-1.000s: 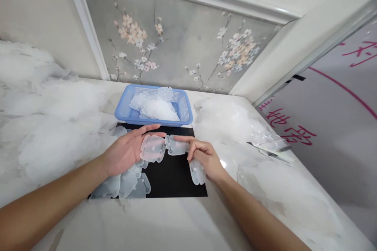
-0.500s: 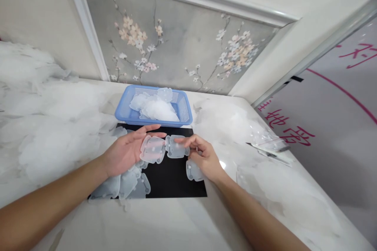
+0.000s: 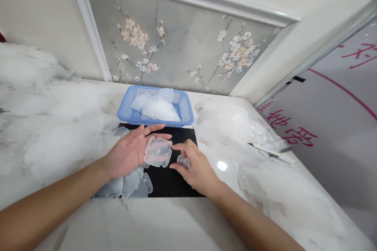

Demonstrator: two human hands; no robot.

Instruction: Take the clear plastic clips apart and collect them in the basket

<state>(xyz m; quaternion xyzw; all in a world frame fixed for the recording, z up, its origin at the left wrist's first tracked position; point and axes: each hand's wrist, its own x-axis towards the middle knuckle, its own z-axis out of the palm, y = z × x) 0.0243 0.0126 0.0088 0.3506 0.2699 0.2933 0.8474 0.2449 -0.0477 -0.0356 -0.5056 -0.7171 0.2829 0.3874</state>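
My left hand (image 3: 129,152) is palm up with its fingers stretched out, holding a translucent frosted plastic piece (image 3: 158,151) with a notched outline and small round dots. Close to that piece's right edge is my right hand (image 3: 196,166), its thumb and index finger apart. Another translucent plastic piece (image 3: 184,160) shows inside its curled fingers, mostly hidden. Below both hands lies a black mat (image 3: 167,185). More translucent pieces (image 3: 132,182) overlap on the mat's left part, partly covered by my left hand.
Behind the mat stands a blue plastic basket (image 3: 126,115) with similar pieces in it. Large heaps of translucent pieces cover the left (image 3: 59,137) and right (image 3: 226,123) of the white marbled table (image 3: 147,227). A flat clear bag-like item (image 3: 271,151) lies at the right.
The piece that spanned from my right fingertips to the left-hand piece has left that spot. My right hand has turned, and a piece now sits within its curled fingers. My left hand has barely moved.
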